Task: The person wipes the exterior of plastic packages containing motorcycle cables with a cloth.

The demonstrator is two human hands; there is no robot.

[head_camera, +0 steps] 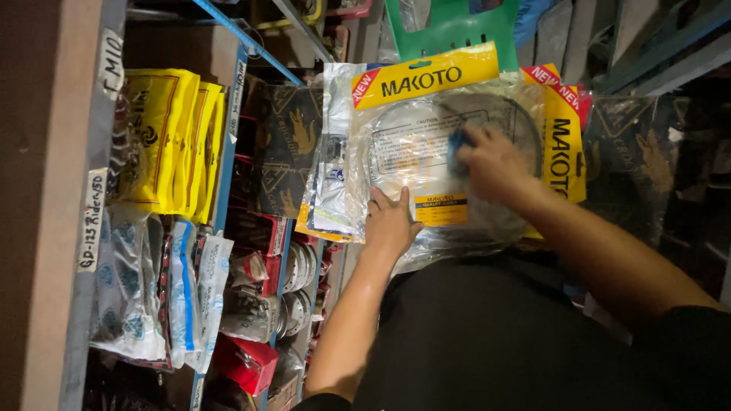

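Seen from above, looking down at two bare hands at work in a dim storeroom aisle.

Held flat in front of the chest: a clear plastic packet with a yellow header card and a coiled cable inside [426, 144], lying on top of more packets of the same kind [563, 137] whose yellow cards stick out to the right.

Left hand [390, 222] spread open, palm down, fingers together and pointing up and away, pressing on the lower left part of the top packet, next to a small yellow label [442, 209]. Not gripping; resting flat as a support.

Right hand [493, 161] curled over the middle of the same packet, fingers bent around a small blue object [457, 142], mostly hidden and blurred, so its kind cannot be told. Hand touching the plastic over the coil.

Key relation: packet directly under both hands, its long side running up and away from the body, header card at the far end. Right hand nearer the centre of the coil, left hand nearer the bottom edge closest to the body.

To the left, a blue metal shelf frame [228, 152] with upright rows of yellow foil packets [171, 137], clear bags of parts [129, 289] beneath them, dark printed packets [285, 144] behind, and a red box [247, 364] low down. A green plastic piece [449, 27] at the top.
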